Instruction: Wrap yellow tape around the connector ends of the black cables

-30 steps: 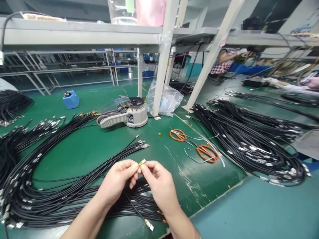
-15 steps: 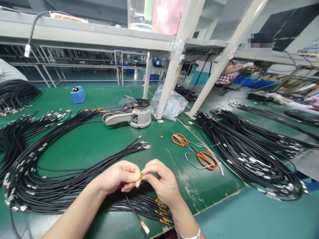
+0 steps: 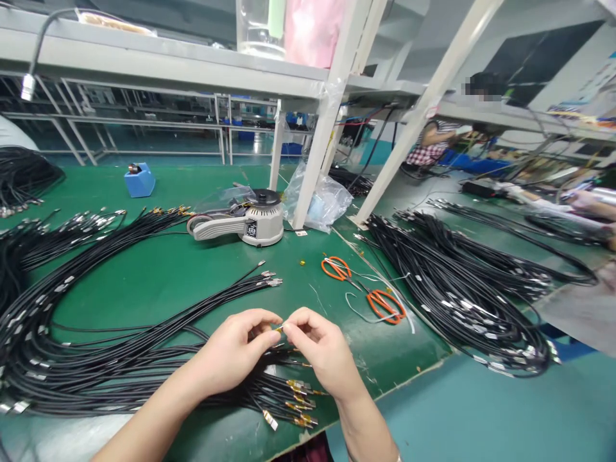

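My left hand (image 3: 235,346) and my right hand (image 3: 323,350) meet fingertip to fingertip above the green table. Both pinch a thin cable end with amber tape (image 3: 280,328) between thumb and forefinger; the fingers hide most of it. Below them lies a thick bundle of black cables (image 3: 144,375), curving round to the left. Several of its ends carry amber tape (image 3: 302,405) beside my right wrist. One metal connector (image 3: 270,420) with amber tape points toward the front edge. Bare metal plugs (image 3: 272,281) of another cable group lie behind my left hand.
A grey round tape dispenser (image 3: 262,224) stands behind the hands, with a blue holder (image 3: 139,183) farther left. Orange-handled scissors (image 3: 386,307) lie to the right. More black cables (image 3: 447,289) cover the right-hand table. Slanted white posts (image 3: 315,135) support a shelf. A person works far right.
The view has swung slightly right, so the tabletop things appear farther left. My left hand's fingers have shifted from a tight curl to a longer pinch; both hands remain at the cable end.
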Demonstrator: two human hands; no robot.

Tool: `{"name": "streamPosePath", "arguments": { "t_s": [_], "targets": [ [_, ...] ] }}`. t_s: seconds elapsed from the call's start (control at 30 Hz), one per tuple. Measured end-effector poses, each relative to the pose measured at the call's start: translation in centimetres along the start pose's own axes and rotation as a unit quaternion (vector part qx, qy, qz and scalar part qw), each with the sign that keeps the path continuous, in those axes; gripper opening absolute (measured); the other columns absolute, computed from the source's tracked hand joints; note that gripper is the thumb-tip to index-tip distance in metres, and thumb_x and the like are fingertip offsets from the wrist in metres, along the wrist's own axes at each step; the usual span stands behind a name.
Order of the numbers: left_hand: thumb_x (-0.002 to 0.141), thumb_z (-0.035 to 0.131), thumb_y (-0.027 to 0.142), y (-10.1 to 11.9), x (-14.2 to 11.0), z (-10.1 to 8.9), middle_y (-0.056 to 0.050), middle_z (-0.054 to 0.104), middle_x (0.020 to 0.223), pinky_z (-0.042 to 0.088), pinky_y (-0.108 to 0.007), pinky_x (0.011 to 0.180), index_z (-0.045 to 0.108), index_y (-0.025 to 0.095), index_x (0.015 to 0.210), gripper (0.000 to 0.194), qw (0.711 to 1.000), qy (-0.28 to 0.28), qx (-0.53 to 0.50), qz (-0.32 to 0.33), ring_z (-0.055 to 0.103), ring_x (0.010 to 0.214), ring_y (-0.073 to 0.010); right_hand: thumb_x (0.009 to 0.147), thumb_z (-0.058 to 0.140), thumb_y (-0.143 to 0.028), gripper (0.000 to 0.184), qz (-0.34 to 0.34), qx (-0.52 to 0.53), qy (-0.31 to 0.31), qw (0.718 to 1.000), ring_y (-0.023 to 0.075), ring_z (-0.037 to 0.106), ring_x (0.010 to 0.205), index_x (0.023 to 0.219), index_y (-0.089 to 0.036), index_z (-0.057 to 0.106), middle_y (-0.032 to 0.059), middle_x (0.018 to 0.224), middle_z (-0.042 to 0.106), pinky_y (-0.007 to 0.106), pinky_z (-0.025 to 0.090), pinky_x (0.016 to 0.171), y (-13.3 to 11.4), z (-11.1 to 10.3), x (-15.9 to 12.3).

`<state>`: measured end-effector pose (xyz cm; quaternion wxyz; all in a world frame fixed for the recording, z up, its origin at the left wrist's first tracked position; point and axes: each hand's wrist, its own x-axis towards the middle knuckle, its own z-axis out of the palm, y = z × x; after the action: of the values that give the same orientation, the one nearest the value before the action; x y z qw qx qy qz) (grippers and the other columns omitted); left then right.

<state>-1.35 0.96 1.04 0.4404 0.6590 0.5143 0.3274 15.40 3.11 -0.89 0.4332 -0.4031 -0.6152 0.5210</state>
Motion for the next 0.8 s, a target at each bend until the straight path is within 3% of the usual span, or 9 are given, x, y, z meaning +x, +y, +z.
{"name": "streamPosePath", "arguments": {
  "t_s": [0.13, 0.27, 0.33, 0.47, 0.53, 0.63, 0.7, 0.8],
  "targets": [
    [0.084, 0.051, 0.02, 0.2, 0.3, 0.3, 0.002, 0.063, 0.072, 0.041, -0.021, 0.065, 0.066, 0.019, 0.075, 0.018, 0.999, -0.004, 0.037, 0.027, 0.056, 0.069, -0.012, 0.081, 0.061, -0.026, 0.015, -0.026, -0.021, 0.0, 0.999, 0.0119, 0.051, 0.062, 0.069, -0.017, 0.059, -0.0022, 0.067, 0.054, 0.022, 0.041, 0.058, 0.6, -0.1, -0.4],
    [0.085, 0.053, 0.016, -0.4, 0.3, 1.1, 0.001, 0.063, 0.067, 0.042, -0.021, 0.062, 0.068, 0.018, 0.073, 0.019, 0.991, 0.039, 0.103, 0.082, 0.057, 0.065, -0.0115, 0.082, 0.06, -0.023, 0.014, -0.075, -0.043, 0.033, 0.996, 0.0128, 0.054, 0.067, 0.069, -0.018, 0.06, -0.0006, 0.07, 0.057, 0.023, 0.044, 0.062, 1.3, -0.1, -0.8],
    [0.088, 0.05, 0.016, -1.0, 0.0, 1.5, -0.001, 0.064, 0.069, 0.043, -0.023, 0.062, 0.069, 0.018, 0.081, 0.02, 0.969, 0.085, 0.172, 0.157, 0.056, 0.066, -0.0132, 0.083, 0.06, -0.023, 0.012, -0.076, -0.029, 0.041, 0.996, 0.0136, 0.057, 0.071, 0.072, -0.018, 0.062, 0.0008, 0.075, 0.06, 0.024, 0.046, 0.066, 1.4, -0.1, -1.1],
    [0.091, 0.045, 0.012, -2.4, -0.7, 2.4, -0.005, 0.065, 0.076, 0.044, -0.026, 0.062, 0.064, 0.016, 0.105, 0.024, 0.901, 0.156, 0.27, 0.301, 0.053, 0.066, -0.0148, 0.081, 0.064, -0.026, 0.009, 0.019, 0.059, 0.021, 0.998, 0.0139, 0.063, 0.071, 0.085, -0.018, 0.066, 0.0014, 0.078, 0.067, 0.024, 0.05, 0.068, 1.6, -0.2, -1.7],
    [0.09, 0.047, 0.011, -2.9, -1.1, 2.7, -0.004, 0.065, 0.08, 0.046, -0.025, 0.064, 0.057, 0.016, 0.116, 0.028, 0.909, 0.155, 0.248, 0.296, 0.054, 0.068, -0.0141, 0.079, 0.066, -0.027, 0.01, 0.046, 0.079, 0.023, 0.996, 0.0135, 0.063, 0.07, 0.083, -0.018, 0.067, 0.0008, 0.075, 0.069, 0.023, 0.051, 0.068, 1.8, -0.2, -2.1],
    [0.088, 0.053, 0.014, -3.4, -1.4, 3.0, -0.001, 0.065, 0.082, 0.049, -0.024, 0.071, 0.047, 0.019, 0.128, 0.04, 0.945, 0.16, 0.176, 0.223, 0.058, 0.075, -0.0128, 0.077, 0.067, -0.026, 0.009, 0.057, 0.084, 0.039, 0.994, 0.0127, 0.063, 0.069, 0.082, -0.018, 0.069, 0.0, 0.074, 0.069, 0.022, 0.05, 0.067, 2.4, -0.3, -2.5],
    [0.087, 0.055, 0.015, -3.6, -1.4, 3.1, 0.001, 0.066, 0.084, 0.05, -0.024, 0.074, 0.045, 0.022, 0.128, 0.043, 0.957, 0.161, 0.145, 0.194, 0.059, 0.078, -0.0121, 0.076, 0.068, -0.026, 0.009, 0.06, 0.087, 0.048, 0.993, 0.0123, 0.063, 0.069, 0.082, -0.019, 0.07, -0.0004, 0.074, 0.069, 0.021, 0.05, 0.067, 2.8, -0.3, -2.6],
    [0.088, 0.054, 0.014, -3.8, -1.2, 3.2, 0.001, 0.065, 0.084, 0.05, -0.024, 0.074, 0.049, 0.023, 0.124, 0.038, 0.956, 0.152, 0.144, 0.206, 0.06, 0.079, -0.012, 0.076, 0.069, -0.026, 0.009, 0.065, 0.096, 0.053, 0.992, 0.0121, 0.063, 0.069, 0.081, -0.019, 0.07, -0.0005, 0.074, 0.069, 0.021, 0.05, 0.068, 3.0, -0.4, -2.5]
  ]
}}
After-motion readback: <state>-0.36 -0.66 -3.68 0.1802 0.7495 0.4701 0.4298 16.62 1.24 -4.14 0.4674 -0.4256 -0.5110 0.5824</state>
